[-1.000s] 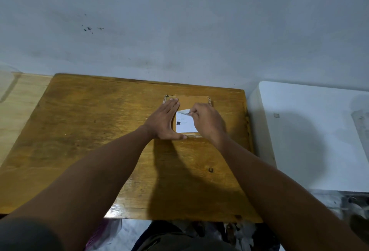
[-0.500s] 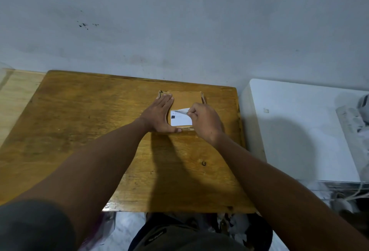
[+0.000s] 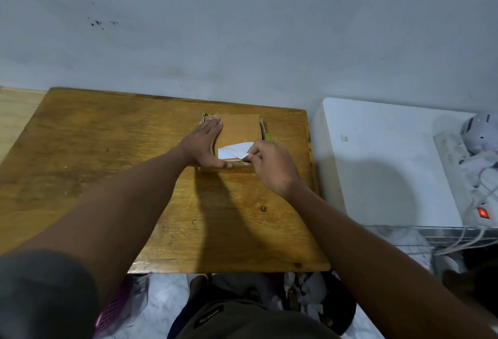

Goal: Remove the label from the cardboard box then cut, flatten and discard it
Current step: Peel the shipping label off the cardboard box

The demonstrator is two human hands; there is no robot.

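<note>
Head view: wooden table [image 3: 94, 166], grey wall [image 3: 242, 28]

Bare forearms, a grey short sleeve, dark clothing below

The left arm [image 3: 129, 203] wears a short grey sleeve [image 3: 45, 295] that ends above the elbow, its hem rounded and plain, with no print visible. The right arm [image 3: 377, 252] is bare along all of its visible length. Neither wrist carries a watch or band, and the left hand [image 3: 204, 144] and right hand [image 3: 272, 163] show no rings or gloves. At the lower edge sits dark olive-grey clothing [image 3: 242, 322] with a small black label [image 3: 208, 316] bearing pale lettering too small to read.
</note>
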